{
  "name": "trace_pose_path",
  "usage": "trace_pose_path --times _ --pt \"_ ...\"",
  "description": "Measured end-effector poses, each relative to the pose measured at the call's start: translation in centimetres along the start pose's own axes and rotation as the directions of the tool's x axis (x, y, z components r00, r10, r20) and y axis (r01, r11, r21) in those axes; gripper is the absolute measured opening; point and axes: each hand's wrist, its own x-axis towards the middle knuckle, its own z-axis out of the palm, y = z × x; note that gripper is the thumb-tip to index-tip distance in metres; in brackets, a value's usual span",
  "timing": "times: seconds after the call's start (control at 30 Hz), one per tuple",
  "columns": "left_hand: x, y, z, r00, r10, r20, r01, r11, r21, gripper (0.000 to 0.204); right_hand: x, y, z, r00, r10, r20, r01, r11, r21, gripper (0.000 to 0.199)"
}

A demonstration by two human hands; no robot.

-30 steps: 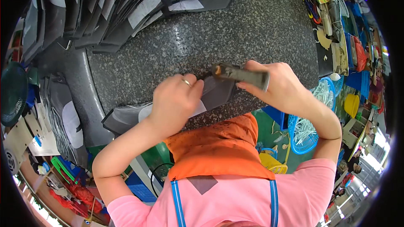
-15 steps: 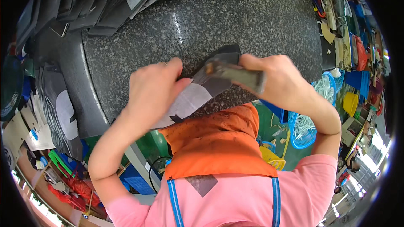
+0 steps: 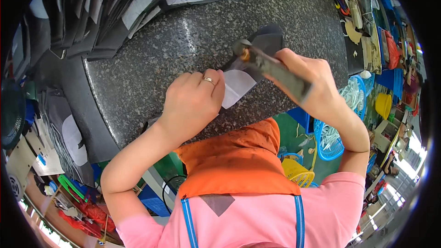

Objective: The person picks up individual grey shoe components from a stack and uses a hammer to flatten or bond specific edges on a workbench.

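A hammer (image 3: 280,71) is gripped in my right hand (image 3: 319,85), its rounded head up over the work and its handle slanting back into my fingers. Below it lies a flat dark grey material piece (image 3: 270,40) with a pale patch (image 3: 239,87), on the speckled stone tabletop (image 3: 183,59). My left hand (image 3: 193,101), with a ring on one finger, has its fingers curled over the near-left part of this piece and covers it there. The hammer is slightly blurred, and I cannot tell whether its head touches the piece.
Overlapping dark pieces with pale patches (image 3: 138,9) are heaped at the far left. More such pieces (image 3: 69,133) hang beyond the table's left edge. Blue baskets with pale strips (image 3: 330,140) stand off the right side, near a yellow basket (image 3: 296,172).
The dark grey piece has shifted right and away from me. My left hand has slid right along it, fingers now more curled. The hammer has moved right with my right hand.
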Motion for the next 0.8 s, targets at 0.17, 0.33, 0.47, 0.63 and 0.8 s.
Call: trace_pose_path --times 0.17,0.33,0.47,0.63,0.8 --pt "-0.4 -1.4 -0.4 0.960 -0.277 0.034 0.268 0.884 -0.384 0.017 0.3 -0.3 1.4 0.981 0.036 0.189 -0.012 0.992 -0.126 0.020" --pt "0.2 -0.5 -0.8 0.998 -0.054 -0.013 0.053 0.998 -0.032 0.020 0.0 -0.3 1.8 0.997 -0.038 0.068 0.038 0.999 0.004 0.018" --pt "2.2 -1.9 0.0 1.000 0.020 -0.010 -0.020 0.999 0.026 0.014 0.9 0.2 0.7 1.000 0.012 -0.013 -0.013 0.999 -0.048 0.020" --pt "0.8 -2.7 0.0 0.969 -0.248 -0.014 0.229 0.915 -0.332 0.011 1.2 0.0 1.3 0.990 0.063 0.129 -0.048 0.992 -0.121 0.020" --pt "-0.4 -2.1 -0.3 0.998 -0.057 -0.001 0.057 0.998 -0.011 0.022 1.8 0.2 1.6 0.999 -0.016 0.033 0.013 0.995 0.097 0.018"
